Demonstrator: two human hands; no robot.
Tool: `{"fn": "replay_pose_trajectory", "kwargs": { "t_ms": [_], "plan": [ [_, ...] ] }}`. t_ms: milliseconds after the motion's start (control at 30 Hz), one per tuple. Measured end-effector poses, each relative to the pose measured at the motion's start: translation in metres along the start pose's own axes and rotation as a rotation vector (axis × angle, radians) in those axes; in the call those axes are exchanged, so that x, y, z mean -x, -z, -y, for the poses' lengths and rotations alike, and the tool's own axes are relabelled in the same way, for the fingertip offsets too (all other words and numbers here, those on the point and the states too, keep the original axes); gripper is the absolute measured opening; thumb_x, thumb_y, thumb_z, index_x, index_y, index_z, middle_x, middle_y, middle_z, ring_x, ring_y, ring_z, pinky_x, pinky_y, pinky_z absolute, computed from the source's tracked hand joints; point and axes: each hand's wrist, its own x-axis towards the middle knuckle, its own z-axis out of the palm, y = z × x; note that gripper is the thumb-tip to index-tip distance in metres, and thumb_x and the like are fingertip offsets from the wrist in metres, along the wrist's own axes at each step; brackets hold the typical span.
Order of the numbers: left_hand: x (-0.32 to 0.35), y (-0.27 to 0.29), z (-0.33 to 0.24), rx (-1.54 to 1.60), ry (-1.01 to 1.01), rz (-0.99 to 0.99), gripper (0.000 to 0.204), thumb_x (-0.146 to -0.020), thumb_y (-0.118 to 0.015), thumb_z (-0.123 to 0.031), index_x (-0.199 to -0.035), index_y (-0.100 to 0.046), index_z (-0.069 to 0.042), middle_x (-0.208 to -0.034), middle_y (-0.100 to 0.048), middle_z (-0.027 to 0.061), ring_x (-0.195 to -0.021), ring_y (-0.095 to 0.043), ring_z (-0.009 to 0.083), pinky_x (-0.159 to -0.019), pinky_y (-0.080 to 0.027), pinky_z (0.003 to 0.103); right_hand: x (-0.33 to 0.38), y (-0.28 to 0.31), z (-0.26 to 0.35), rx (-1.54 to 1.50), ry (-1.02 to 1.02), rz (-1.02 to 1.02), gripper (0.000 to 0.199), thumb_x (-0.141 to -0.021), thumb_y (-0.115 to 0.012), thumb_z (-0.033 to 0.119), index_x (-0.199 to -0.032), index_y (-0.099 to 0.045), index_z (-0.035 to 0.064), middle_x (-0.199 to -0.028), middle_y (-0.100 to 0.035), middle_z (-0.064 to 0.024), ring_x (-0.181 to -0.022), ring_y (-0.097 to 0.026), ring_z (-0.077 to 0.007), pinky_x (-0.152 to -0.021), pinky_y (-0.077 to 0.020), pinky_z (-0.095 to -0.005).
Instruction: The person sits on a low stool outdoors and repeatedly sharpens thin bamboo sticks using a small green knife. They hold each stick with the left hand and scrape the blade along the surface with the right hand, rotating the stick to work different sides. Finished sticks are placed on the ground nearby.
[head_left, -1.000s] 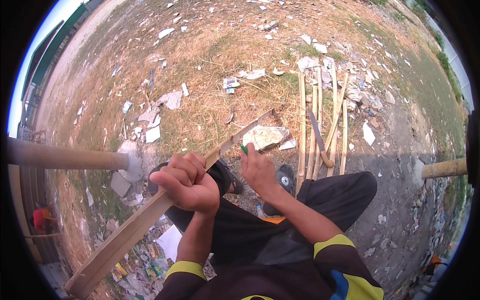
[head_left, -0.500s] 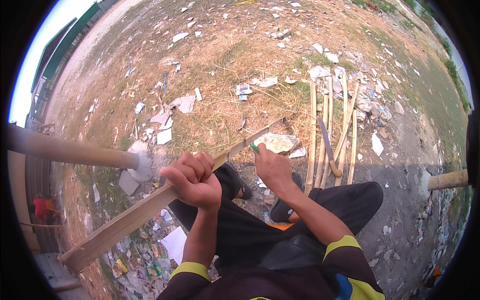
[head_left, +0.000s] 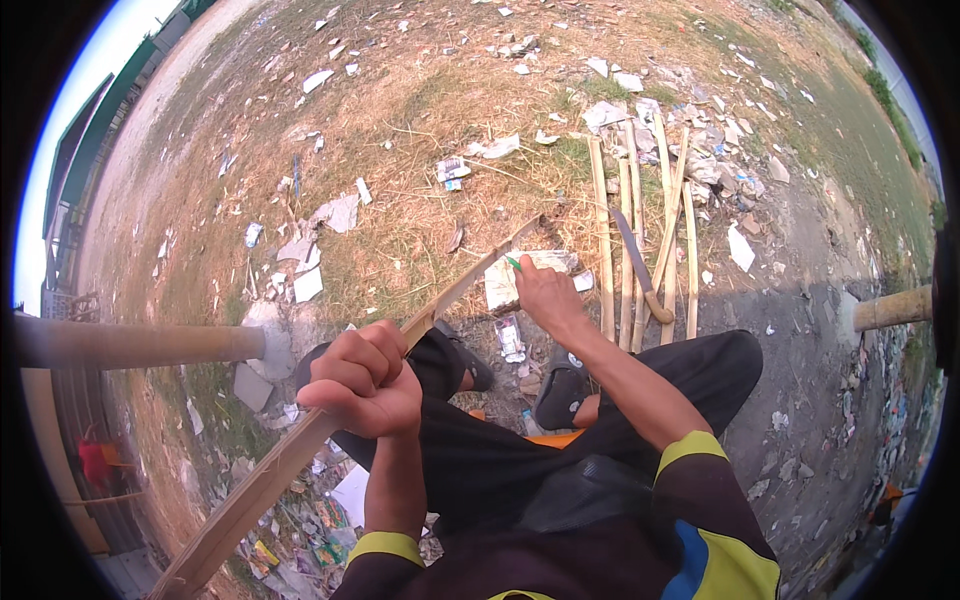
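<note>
A long split bamboo strip [head_left: 268, 472] slants from the lower left up toward the middle of the ground. My left hand [head_left: 366, 384] is closed around it partway along. My right hand [head_left: 550, 298], to the right of the strip's far part, is closed on a slim green thing [head_left: 514, 264]; its tip pokes out toward the strip, and the rest is hidden in my fingers. Right of this hand, several bamboo strips [head_left: 603, 250] lie side by side on the ground, some crossing. A curved knife with a wooden handle [head_left: 658, 307] rests across them.
My crossed legs in dark trousers [head_left: 690, 385] and dark shoes [head_left: 560, 395] are below my hands. A thick pole [head_left: 150, 343] runs in from the left, another [head_left: 895, 308] from the right. Paper scraps [head_left: 335, 213] and litter cover the dry grass. A pale slab [head_left: 500, 287] lies beyond my feet.
My left hand and the bamboo strip have shifted down and to the left. My right hand still grips the green thing near the strip. The whole view has tilted slightly.
</note>
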Motion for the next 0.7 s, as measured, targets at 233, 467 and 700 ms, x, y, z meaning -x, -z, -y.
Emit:
{"fn": "replay_pose_trajectory", "kwargs": {
  "t_ms": [233, 467, 700],
  "plan": [
    [0.004, 0.002, -0.001, 0.013, -0.019, 0.061, 0.054, -0.099, -0.028, -0.051, -0.06, -0.027, -0.014, -0.051, -0.02, -0.0035, -0.04, -0.013, 0.0078, -0.041, -0.015, 0.026, -0.013, -0.016, -0.032, 0.084, 0.056, -0.028, 0.019, -0.094, -0.048, 0.023, -0.093, -0.047, 0.0041, -0.056, -0.06, -0.0141, -0.053, -0.065, -0.0318, -0.047, -0.0508, -0.0415],
    [0.003, 0.005, 0.0, 0.043, -0.049, 0.041, 0.056, -0.1, -0.03, -0.048, -0.058, -0.031, -0.012, -0.048, -0.026, -0.003, -0.036, -0.021, 0.0077, -0.038, -0.021, 0.026, -0.015, -0.013, -0.008, 0.094, 0.002, 0.051, 0.016, -0.094, -0.044, 0.017, -0.091, -0.047, 0.0019, -0.059, -0.062, -0.017, -0.058, -0.066, -0.0328, -0.051, -0.0524, -0.0451],
    [-0.017, 0.017, 0.002, -0.054, 0.07, -0.162, 0.053, -0.101, -0.03, -0.047, -0.061, -0.022, -0.014, -0.053, -0.015, -0.0039, -0.043, -0.012, 0.0081, -0.044, -0.016, 0.026, -0.039, -0.052, -0.039, 0.328, 0.074, -0.07, 0.009, -0.091, -0.046, 0.013, -0.091, -0.046, 0.0038, -0.06, -0.063, -0.0136, -0.06, -0.067, -0.0285, -0.051, -0.0534, -0.0372]
  ]
}}
